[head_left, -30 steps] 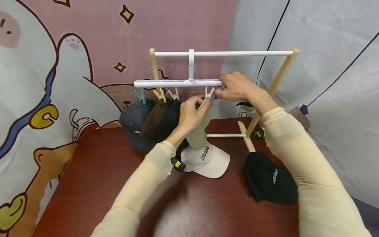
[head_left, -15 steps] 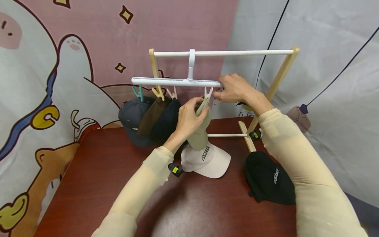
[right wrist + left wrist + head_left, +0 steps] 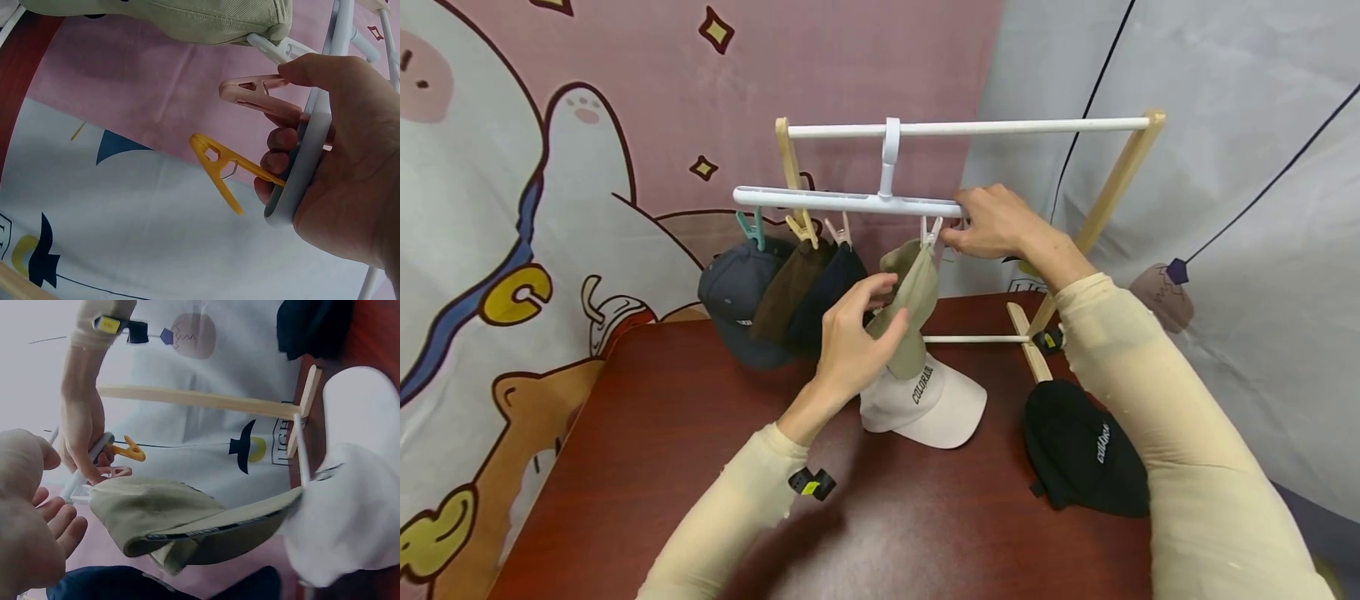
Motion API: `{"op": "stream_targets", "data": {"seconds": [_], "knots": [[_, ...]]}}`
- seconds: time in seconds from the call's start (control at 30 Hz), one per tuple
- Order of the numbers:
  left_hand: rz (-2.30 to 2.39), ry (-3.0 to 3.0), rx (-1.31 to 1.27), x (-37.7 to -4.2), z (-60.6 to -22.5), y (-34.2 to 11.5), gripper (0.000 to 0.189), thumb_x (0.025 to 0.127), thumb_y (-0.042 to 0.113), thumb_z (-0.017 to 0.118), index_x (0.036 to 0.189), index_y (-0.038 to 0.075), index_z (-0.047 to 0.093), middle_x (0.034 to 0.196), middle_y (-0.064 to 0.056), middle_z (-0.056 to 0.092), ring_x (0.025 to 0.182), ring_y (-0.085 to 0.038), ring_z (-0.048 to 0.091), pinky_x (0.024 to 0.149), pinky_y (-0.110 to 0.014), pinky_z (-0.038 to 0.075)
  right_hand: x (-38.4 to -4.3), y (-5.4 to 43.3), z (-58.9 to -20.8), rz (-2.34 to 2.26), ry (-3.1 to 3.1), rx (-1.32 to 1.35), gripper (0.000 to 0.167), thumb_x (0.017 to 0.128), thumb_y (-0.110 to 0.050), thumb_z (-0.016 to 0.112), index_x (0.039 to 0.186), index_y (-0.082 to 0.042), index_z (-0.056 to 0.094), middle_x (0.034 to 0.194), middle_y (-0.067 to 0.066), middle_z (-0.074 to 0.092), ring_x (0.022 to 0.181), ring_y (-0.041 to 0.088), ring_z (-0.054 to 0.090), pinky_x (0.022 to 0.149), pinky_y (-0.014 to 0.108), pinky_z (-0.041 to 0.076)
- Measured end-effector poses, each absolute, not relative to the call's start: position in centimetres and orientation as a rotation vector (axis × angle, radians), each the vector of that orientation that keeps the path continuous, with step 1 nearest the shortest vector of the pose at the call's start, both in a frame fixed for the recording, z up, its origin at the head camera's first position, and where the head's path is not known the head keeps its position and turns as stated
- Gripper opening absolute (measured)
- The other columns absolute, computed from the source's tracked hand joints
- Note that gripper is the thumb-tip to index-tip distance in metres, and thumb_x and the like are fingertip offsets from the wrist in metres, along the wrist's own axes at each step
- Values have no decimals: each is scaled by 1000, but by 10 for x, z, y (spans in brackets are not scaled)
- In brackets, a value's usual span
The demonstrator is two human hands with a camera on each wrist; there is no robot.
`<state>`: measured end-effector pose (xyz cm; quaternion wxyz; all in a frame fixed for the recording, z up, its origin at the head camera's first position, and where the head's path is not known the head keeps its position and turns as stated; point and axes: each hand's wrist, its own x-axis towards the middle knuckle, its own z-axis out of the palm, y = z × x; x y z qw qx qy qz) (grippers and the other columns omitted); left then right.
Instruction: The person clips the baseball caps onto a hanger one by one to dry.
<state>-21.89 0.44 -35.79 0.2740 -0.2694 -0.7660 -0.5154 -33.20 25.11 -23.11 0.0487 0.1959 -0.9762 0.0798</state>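
A khaki cap (image 3: 919,287) hangs from a white clothespin (image 3: 931,232) on a white clip hanger (image 3: 820,200). Beside the cap's left side is my left hand (image 3: 856,342), its fingers spread and holding nothing; the left wrist view shows it apart from the cap. My right hand (image 3: 1000,223) grips the hanger's right end, its fingers curled round the bar in the right wrist view. There, the thumb is at a pink clothespin (image 3: 253,94), while a yellow clothespin (image 3: 219,167) hangs near the bar's end. Neither of these clips holds a cap.
Grey-blue (image 3: 741,292), brown (image 3: 786,296) and navy (image 3: 827,292) caps hang from clips at left. A white cap (image 3: 932,404) lies on the table (image 3: 940,533) below the khaki one, and a black cap (image 3: 1082,450) lies right. The rack's top rail (image 3: 1022,127) bears the hanger.
My left hand has let go of the khaki cap's top edge and drawn down and left, its fingers spreading. The cap now hangs from its clip. My right hand still grips the hanger.
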Motion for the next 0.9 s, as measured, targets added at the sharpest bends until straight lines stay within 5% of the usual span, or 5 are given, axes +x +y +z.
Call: {"op": "stream_targets", "data": {"seconds": [0.5, 0.73, 0.9], "knots": [[-1585, -2392, -427, -175, -435, -45, 33, 103, 18, 78, 135, 11, 76, 134, -11, 81, 127, -30, 78, 107, -52, 64, -330, 253, -229, 246, -2963, 599, 29, 102, -39, 65, 104, -10, 66, 102, 14, 72, 94, 36, 65, 81, 49, 51], [-1825, -2690, -156, -182, -471, -44, 55, 107, 30, 72, 154, 2, 64, 152, -19, 72, 143, -37, 71, 118, -54, 57, -331, 253, -230, 255, -2966, 592, 30, 102, -39, 65, 105, -10, 66, 102, 14, 72, 95, 36, 65, 81, 50, 52], [-2062, -2674, -17, -191, -487, -37, 64, 109, 31, 68, 162, -3, 54, 157, -24, 68, 145, -38, 68, 116, -53, 59, -332, 252, -233, 262, -2984, 595, 32, 102, -41, 65, 109, -9, 67, 104, 15, 74, 96, 36, 67, 83, 50, 53]]}}
